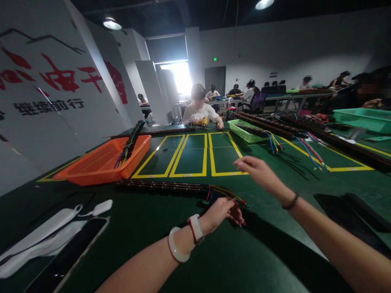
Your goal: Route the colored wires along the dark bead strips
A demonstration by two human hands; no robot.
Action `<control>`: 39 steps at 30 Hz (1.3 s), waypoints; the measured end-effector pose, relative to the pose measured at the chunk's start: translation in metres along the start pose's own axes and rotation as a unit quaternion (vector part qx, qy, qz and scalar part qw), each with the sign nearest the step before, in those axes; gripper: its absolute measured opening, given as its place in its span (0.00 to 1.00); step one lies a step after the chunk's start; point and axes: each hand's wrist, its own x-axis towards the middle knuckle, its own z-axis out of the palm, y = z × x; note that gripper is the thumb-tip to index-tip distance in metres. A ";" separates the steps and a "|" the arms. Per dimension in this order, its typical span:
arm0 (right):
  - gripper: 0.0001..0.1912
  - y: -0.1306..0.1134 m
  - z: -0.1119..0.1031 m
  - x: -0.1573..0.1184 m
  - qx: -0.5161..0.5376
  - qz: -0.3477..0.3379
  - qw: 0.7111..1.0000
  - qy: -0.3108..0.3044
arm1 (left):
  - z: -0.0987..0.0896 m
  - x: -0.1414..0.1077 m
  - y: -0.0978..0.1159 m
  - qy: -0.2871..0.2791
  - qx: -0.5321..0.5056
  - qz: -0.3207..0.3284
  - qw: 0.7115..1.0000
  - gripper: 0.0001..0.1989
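Observation:
A long dark strip with a wire bundle (165, 187) lies across the green table in front of me. Red, yellow and green-tipped wires (233, 196) come out of its right end. My left hand (224, 211) is at those wires, its fingers curled together; what they hold, if anything, is hidden. Up and to the right, my right hand (253, 167) hovers above the table with fingers drawn together, touching neither the strip nor the wires; whether something small is between its fingertips cannot be made out.
An orange basket (91, 160) holding a wired strip stands at the left. Behind are a green basket (247, 132) and more wired strips (275, 126). A phone (70, 252) and white cases lie front left, black objects (351, 215) at right. A person sits opposite.

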 end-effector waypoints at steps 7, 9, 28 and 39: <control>0.19 0.053 0.051 -0.012 0.003 0.070 0.979 -0.193 | 0.000 -0.002 0.006 0.004 -0.002 -0.014 1.000 0.22; 0.20 0.053 0.052 -0.011 0.003 0.083 0.970 -0.226 | 0.001 -0.002 0.007 0.009 0.004 -0.016 1.000 0.22; 0.11 0.032 0.056 -0.013 -0.030 0.084 0.974 -0.208 | -0.003 0.003 0.007 0.017 -0.148 -0.048 0.988 0.31; 0.13 0.009 0.054 -0.017 -0.314 -0.040 0.935 -0.156 | 0.001 0.005 0.007 0.132 -0.260 -0.023 0.956 0.21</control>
